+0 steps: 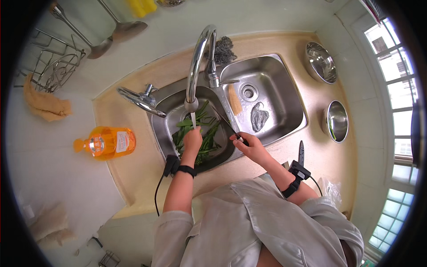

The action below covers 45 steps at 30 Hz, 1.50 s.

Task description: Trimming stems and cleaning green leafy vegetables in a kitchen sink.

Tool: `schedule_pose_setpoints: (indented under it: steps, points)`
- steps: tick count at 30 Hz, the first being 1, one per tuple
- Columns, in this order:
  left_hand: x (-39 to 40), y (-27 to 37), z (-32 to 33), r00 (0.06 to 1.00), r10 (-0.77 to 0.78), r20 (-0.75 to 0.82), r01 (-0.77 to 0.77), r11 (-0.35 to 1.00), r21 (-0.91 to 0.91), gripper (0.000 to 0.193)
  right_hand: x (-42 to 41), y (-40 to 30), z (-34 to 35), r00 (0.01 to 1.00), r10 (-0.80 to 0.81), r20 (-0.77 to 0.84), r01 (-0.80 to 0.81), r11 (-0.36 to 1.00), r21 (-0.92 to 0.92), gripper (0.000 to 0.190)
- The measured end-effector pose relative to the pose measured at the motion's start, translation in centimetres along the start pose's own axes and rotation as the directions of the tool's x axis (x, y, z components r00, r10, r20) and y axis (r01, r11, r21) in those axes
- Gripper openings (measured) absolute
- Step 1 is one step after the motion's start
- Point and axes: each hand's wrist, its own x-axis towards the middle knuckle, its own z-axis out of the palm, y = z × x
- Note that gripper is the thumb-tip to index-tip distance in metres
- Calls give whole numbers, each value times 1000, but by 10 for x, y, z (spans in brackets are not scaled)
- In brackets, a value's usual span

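Water runs from the chrome faucet (192,80) onto my left hand (192,138), whose fingers are bent over the left basin; whether they grip anything is hidden. My right hand (248,146) is closed on the black handle of a knife (224,119), near the divider between the basins. Its thin blade points up and left over the left basin (161,133). Leafy green stems (210,135) lie in that basin, beneath and beside my left hand. The right basin (283,100) holds a wet grey cloth or scrap (259,116) and a long tan piece (235,100) near the divider.
An orange detergent bottle (111,143) stands left of the sink, near a second tap (141,101). Two metal bowls (321,62) (337,121) sit on the right counter, the lower one with a green piece inside. Another knife (301,153) lies nearby. Dark mesh (224,50) rests behind the faucet.
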Motion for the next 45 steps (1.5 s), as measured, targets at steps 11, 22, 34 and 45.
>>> schedule_pose_setpoints:
  steps: [11,22,34,45]
  points:
    - [23,-48,71,996,12,-86,6,980,201,19,-19,18,-22,968,225,-116,-212,971,109,22]
    - [-28,24,-47,983,-14,186,82,927,-365,40,8,12,11,997,18,-73,-33,976,-217,23]
    - [-81,72,-81,938,208,-277,-266,945,-192,16,9,-4,42,983,-184,26,178,890,-420,23]
    - [-88,76,-98,921,190,-339,-239,965,-109,7,-12,19,31,995,-97,36,104,945,-309,27]
